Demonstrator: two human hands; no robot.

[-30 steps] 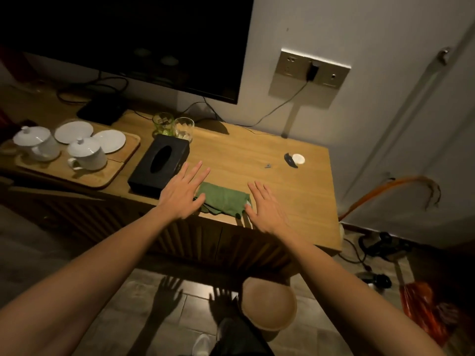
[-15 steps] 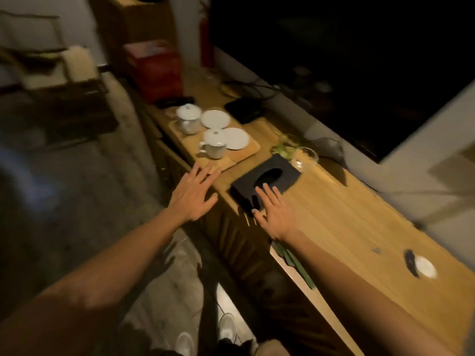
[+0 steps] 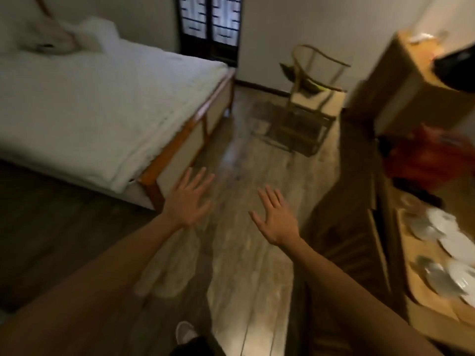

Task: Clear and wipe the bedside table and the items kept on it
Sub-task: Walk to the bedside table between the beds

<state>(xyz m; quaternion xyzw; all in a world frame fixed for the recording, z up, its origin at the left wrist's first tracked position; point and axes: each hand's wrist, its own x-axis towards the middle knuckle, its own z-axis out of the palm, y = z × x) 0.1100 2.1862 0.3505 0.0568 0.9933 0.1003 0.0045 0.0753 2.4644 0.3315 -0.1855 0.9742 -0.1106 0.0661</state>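
Bedside table: none can be made out in this blurred bedroom view. White-sheeted bed (image 3: 97, 109) fills the left, wooden sideboard (image 3: 426, 299) with white crockery (image 3: 447, 255) runs down the right edge, a curved-back chair (image 3: 308, 98) stands by the far wall. Over the floorboards, left hand (image 3: 189, 199) and right hand (image 3: 276, 219) reach out, fingers spread, holding nothing.
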